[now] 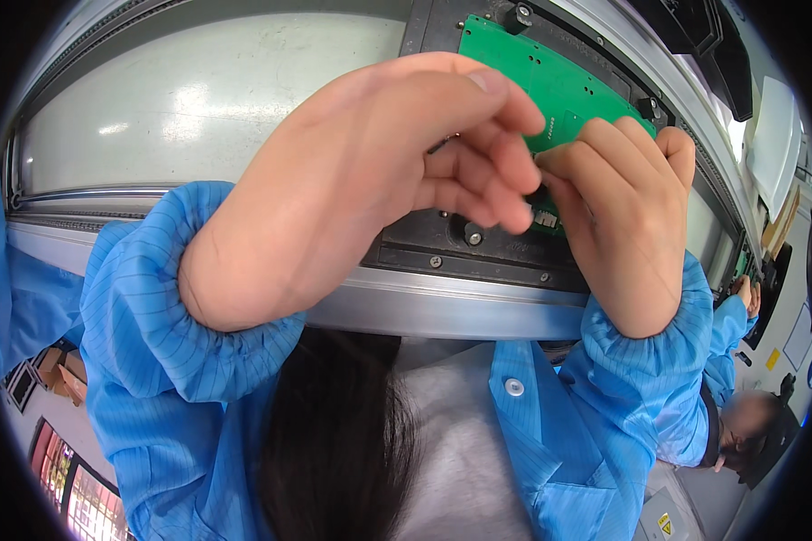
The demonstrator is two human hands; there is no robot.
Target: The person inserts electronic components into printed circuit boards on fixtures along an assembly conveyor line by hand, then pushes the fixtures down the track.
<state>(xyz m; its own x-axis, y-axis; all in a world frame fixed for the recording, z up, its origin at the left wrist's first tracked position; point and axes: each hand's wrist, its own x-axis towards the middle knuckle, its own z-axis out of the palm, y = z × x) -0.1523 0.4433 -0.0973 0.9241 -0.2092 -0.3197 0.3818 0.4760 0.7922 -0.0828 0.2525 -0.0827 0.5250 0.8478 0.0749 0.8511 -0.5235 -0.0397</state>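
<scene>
A green circuit board (550, 72) lies in a black fixture plate (505, 257) in front of me. Over the board's left part hovers my left hand (361, 162), its fingers loosely bent and a gap showing between thumb and fingers; I see nothing in it. My right hand (627, 207) is at the near side of the board, thumb and index finger pressed together and the other fingers curled. Whatever sits in that pinch is hidden. Just beside these fingertips is a small white connector (546, 218) at the board's near edge. Both hands cover part of the board.
Black knobs (519, 18) stand along the fixture's far side. A silver metal rail (442, 302) runs between the fixture and my body. To the left stretches a shiny pale surface (198, 99). At far right, another person's hands (747, 293) and blue sleeve are visible.
</scene>
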